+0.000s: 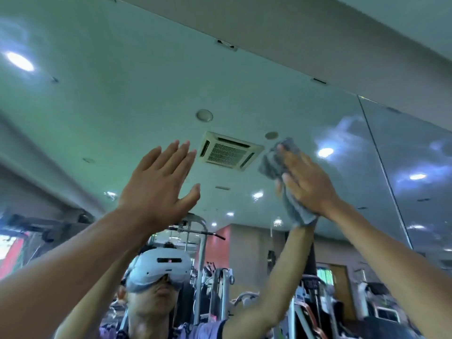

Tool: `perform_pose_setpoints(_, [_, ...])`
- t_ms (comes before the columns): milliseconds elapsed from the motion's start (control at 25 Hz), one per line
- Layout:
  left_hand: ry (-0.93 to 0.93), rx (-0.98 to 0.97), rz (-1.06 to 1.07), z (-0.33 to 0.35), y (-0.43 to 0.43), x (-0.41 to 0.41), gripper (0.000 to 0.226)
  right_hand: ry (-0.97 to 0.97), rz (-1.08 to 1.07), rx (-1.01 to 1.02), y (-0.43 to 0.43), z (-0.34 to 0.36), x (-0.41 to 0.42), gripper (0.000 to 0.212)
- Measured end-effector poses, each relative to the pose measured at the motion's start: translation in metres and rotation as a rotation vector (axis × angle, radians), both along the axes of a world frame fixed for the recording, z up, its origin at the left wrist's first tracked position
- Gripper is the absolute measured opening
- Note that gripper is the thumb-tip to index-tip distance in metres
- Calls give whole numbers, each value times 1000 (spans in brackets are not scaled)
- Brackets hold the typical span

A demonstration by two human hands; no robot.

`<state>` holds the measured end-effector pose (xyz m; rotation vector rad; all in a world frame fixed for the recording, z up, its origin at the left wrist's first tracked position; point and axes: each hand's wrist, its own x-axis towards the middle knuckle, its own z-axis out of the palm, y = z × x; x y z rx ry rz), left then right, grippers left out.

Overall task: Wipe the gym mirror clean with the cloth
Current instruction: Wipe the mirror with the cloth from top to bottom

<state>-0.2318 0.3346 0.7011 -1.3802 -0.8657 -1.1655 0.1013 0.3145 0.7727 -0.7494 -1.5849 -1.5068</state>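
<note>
Left hand (pixel 159 184): raised above head height, forearm running up from the lower left; fingers straight and closed side by side, thumb spread out to the right; the palm faces the mirror (pixel 117 94); whether it touches the glass cannot be told. Right hand (pixel 310 184): raised to about the same height, forearm running up from the lower right; fingers straight, palm pressed flat on the cloth (pixel 275 162).

Cloth: grey, crumpled, between the right palm and the glass; one part shows beyond the fingertips, up and to the left; another hangs below the heel of the hand; the middle is hidden under the palm. The left hand's own reflection is hidden behind it; both elbows are cut off by the frame edge.

Mirror: fills most of the view; a vertical seam (pixel 384 167) runs right of the right hand; clips (pixel 226 44) sit on the top edge, well above both hands; cloudy patches show on the glass right of the right hand. Reflected: a ceiling vent (pixel 230 152) between the hands; round lights; gym machines (pixel 220 277) below the hands; a headset (pixel 166 265) under the left wrist.
</note>
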Motion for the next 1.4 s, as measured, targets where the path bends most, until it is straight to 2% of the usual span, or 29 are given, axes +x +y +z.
perform_pose_setpoints(80, [4,-4,11,-6,3,-3,74,468,49,29,4,32,-19,65])
perform_pose_setpoints(120, [5,-5,11,-7,3,-3,75,610,65,22,5,48,-43,66])
perform_pose_setpoints(160, [3,-6,6,-8,3,-1,74,651,77,2,5,58,-72,63])
perform_pose_setpoints(200, [-3,-4,-6,-9,4,0,74,601,70,-26,5,61,-102,58])
perform_pose_setpoints(320, [-18,23,-57,-14,5,-3,72,181,-12,-11,8,21,-150,54])
perform_pose_setpoints(440, [-5,26,-84,-29,5,-9,72,-160,-62,-8,1,-42,-119,52])
perform_pose_setpoints(480, [4,20,-82,-34,5,-12,72,-167,-66,11,0,-48,-99,52])
perform_pose_setpoints(520, [15,14,-75,-40,5,-14,73,-66,-58,27,0,-47,-82,52])
perform_pose_setpoints(640, [27,-2,-45,-50,5,-16,73,672,28,4,2,-9,-87,73])
perform_pose_setpoints(680, [26,2,-43,-50,5,-15,73,810,43,-22,2,-2,-108,77])
perform_pose_setpoints(720, [19,8,-42,-49,5,-14,73,787,41,-26,3,-4,-129,75])
perform_pose_setpoints(760, [8,11,-43,-49,5,-14,73,630,14,-17,5,-15,-142,70])
perform_pose_setpoints(880, [-17,0,-45,-52,5,-12,73,-100,-96,-37,6,-83,-117,54])
perform_pose_setpoints(920, [-13,-3,-39,-54,4,-11,73,-190,-121,-52,1,-92,-96,53])
perform_pose_setpoints(960, [-14,0,-35,-56,3,-11,72,-154,-123,-52,0,-89,-80,54])
perform_pose_setpoints(1000, [-21,5,-38,-60,3,-11,72,6,-117,-52,-1,-78,-73,56])
perform_pose_setpoints(1080, [-33,12,-43,-69,3,-9,72,502,-25,-59,0,-45,-85,65])
perform_pose_setpoints(1120, [-35,12,-41,-73,2,-8,72,642,15,-96,1,-37,-102,68])
perform_pose_setpoints(1160, [-42,13,-40,-77,2,-8,72,621,-1,-135,1,-40,-117,68])
perform_pose_setpoints(1200, [-49,11,-42,-82,2,-7,72,453,-46,-132,2,-55,-125,65])
perform_pose_setpoints(1280, [-56,7,-44,-94,1,-7,73,-50,-121,-118,4,-104,-107,57])
perform_pose_setpoints(1320, [-54,5,-38,-101,1,-6,74,-202,-129,-126,-1,-126,-87,55])
perform_pose_setpoints(1360, [-49,5,-36,-106,1,-5,74,-252,-148,-125,-3,-133,-66,55])
perform_pose_setpoints(1400, [-46,4,-37,-110,1,-6,73,-202,-169,-121,-2,-128,-50,56])
